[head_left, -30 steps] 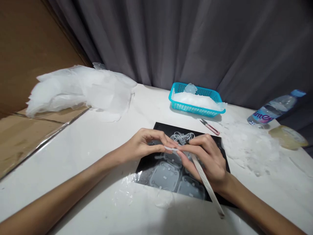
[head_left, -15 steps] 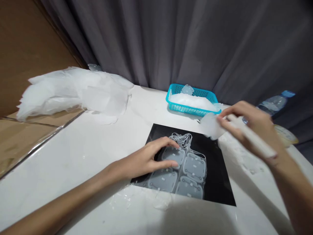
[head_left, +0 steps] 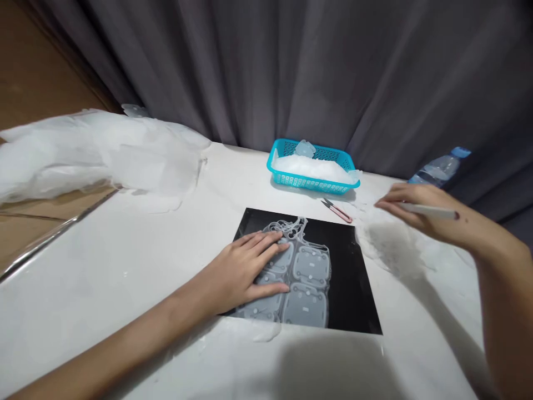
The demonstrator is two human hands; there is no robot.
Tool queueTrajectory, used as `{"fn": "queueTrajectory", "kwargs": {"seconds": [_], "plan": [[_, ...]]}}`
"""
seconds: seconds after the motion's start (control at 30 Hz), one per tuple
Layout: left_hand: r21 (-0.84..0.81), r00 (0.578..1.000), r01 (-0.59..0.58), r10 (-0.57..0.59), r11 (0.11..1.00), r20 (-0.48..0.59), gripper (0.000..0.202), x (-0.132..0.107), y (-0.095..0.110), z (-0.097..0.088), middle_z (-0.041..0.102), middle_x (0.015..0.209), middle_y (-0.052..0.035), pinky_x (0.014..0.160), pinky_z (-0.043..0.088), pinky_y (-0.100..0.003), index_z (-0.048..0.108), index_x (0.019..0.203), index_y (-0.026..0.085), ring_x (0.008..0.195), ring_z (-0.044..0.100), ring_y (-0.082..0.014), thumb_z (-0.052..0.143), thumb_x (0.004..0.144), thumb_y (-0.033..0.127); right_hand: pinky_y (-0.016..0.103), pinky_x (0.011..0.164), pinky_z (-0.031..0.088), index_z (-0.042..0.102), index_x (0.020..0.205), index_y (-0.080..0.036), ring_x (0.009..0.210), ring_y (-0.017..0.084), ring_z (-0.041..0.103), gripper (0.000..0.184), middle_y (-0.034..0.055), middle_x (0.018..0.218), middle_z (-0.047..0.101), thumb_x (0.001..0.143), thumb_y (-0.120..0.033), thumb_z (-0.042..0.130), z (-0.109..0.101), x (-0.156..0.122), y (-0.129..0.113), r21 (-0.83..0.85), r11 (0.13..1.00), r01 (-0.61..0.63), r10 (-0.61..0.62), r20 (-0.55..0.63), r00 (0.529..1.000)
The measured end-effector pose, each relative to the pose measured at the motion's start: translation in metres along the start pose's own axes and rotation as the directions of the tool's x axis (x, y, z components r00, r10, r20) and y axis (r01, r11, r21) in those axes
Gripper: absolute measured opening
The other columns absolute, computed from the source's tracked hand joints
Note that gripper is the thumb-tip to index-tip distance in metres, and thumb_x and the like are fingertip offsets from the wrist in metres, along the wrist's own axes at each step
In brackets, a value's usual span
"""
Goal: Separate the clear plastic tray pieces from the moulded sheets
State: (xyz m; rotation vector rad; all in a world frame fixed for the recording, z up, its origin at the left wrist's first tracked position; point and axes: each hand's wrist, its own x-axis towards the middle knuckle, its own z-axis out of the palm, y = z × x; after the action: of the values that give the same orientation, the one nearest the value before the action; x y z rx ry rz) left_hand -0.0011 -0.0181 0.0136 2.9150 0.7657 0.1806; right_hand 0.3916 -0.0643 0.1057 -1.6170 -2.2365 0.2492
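My left hand (head_left: 254,272) lies with its fingers spread over a translucent moulded sheet (head_left: 311,265) of rounded grey panels with small holes. A tangle of thin, clear strips (head_left: 291,226) is at its far end. Beneath the sheet is a black board (head_left: 350,289). My right hand (head_left: 412,206) is raised off to the right, closed around a slim white pen-like tool (head_left: 431,211); its tip is hidden by the fingers. Below that hand, thin clear scraps (head_left: 387,247) lie on the table beside the board.
Pink-handled snips (head_left: 337,210) lie beyond the board. Behind them stands a turquoise basket (head_left: 310,182) with white translucent pieces. A large stack of filmy white sheets (head_left: 145,161) is at the left. A plastic bottle (head_left: 441,168) stands at the right, before a grey curtain (head_left: 250,72).
The translucent piece held in my right hand has left its fingers; the tool stays in them. My left hand has flattened onto the sheet. The snips have come into full view.
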Motion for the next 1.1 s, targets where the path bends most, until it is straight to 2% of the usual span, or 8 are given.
{"fn": "queueTrajectory", "kwargs": {"seconds": [0.1,0.17,0.23,0.37,0.5,0.6,0.7,1.1], "plan": [[0.049,0.998,0.051,-0.049,0.998,-0.025,0.082,-0.002,-0.005,0.001,0.043,0.167,-0.0109,0.117,0.046,-0.054,0.052,0.154,0.021,0.146,0.051,-0.0365,0.040,0.097,0.080,0.035,0.086,0.052,0.075,0.115,-0.027,0.102,0.026,0.071,0.026,0.0048,0.114,0.076,0.104,-0.044,0.058,0.020,0.011,-0.062,0.159,0.986,0.056,-0.075,0.113,0.991],[0.068,0.996,0.081,-0.077,0.994,-0.052,0.084,-0.003,-0.009,0.001,0.045,0.165,-0.0127,0.118,0.045,-0.055,0.054,0.152,0.019,0.147,0.049,-0.0366,0.040,0.097,0.081,0.031,0.082,0.052,0.073,0.115,-0.028,0.097,0.023,0.071,0.023,0.0021,0.109,0.076,0.105,-0.041,0.058,0.039,0.011,-0.088,0.289,0.955,0.061,-0.132,0.235,0.963],[0.074,0.993,0.099,-0.093,0.992,-0.075,0.084,-0.004,-0.013,0.001,0.048,0.163,-0.0144,0.118,0.044,-0.055,0.054,0.152,0.018,0.149,0.047,-0.0367,0.041,0.097,0.080,0.028,0.076,0.050,0.071,0.106,-0.025,0.087,0.018,0.069,0.020,0.0001,0.098,0.075,0.105,-0.041,0.058,0.062,0.008,-0.097,0.378,0.925,0.024,-0.148,0.302,0.942],[0.054,0.990,0.090,-0.083,0.994,-0.116,0.078,-0.002,-0.013,-0.004,0.053,0.157,-0.0183,0.119,0.043,-0.056,0.057,0.144,0.014,0.148,0.046,-0.0379,0.046,0.098,0.076,0.026,0.076,0.048,0.069,0.100,-0.022,0.083,0.016,0.065,0.022,-0.0001,0.093,0.071,0.103,-0.043,0.063,0.099,-0.005,-0.087,0.468,0.884,-0.015,-0.120,0.257,0.959],[-0.050,0.976,0.076,-0.085,0.996,-0.199,0.063,0.006,0.001,-0.004,0.060,0.140,-0.0183,0.107,0.051,-0.053,0.063,0.124,0.016,0.128,0.058,-0.0368,0.056,0.096,0.072,0.029,0.083,0.050,0.070,0.097,-0.021,0.089,0.017,0.065,0.018,0.0019,0.096,0.070,0.103,-0.038,0.065,0.116,-0.011,-0.080,0.491,0.871,0.019,-0.113,0.161,0.981],[-0.173,0.987,-0.014,-0.015,0.985,-0.163,0.053,0.010,0.011,0.002,0.061,0.137,-0.0160,0.107,0.052,-0.048,0.059,0.128,0.017,0.127,0.059,-0.0329,0.060,0.099,0.061,0.032,0.086,0.051,0.070,0.098,-0.022,0.095,0.018,0.065,0.013,0.0032,0.099,0.070,0.103,-0.034,0.066,0.123,-0.012,-0.083,0.488,0.870,0.071,-0.134,0.096,0.986],[-0.250,0.994,-0.028,0.000,0.968,-0.111,0.055,0.010,0.014,0.008,0.060,0.143,-0.0143,0.112,0.049,-0.046,0.054,0.137,0.017,0.135,0.057,-0.0311,0.060,0.101,0.058,0.033,0.088,0.052,0.069,0.101,-0.022,0.097,0.019,0.065,0.011,0.0037,0.100,0.070,0.103,-0.032,0.065,0.128,-0.012,-0.086,0.482,0.871,0.096,-0.139,0.054,0.989],[-0.223,0.993,-0.003,-0.024,0.975,-0.118,0.052,0.012,0.013,0.010,0.060,0.147,-0.0121,0.108,0.050,-0.045,0.056,0.138,0.022,0.135,0.058,-0.0322,0.060,0.101,0.058,0.033,0.088,0.050,0.063,0.099,-0.022,0.094,0.018,0.063,0.010,0.0032,0.098,0.068,0.106,-0.028,0.060,0.130,-0.009,-0.091,0.385,0.906,0.179,-0.200,0.017,0.980]]}}
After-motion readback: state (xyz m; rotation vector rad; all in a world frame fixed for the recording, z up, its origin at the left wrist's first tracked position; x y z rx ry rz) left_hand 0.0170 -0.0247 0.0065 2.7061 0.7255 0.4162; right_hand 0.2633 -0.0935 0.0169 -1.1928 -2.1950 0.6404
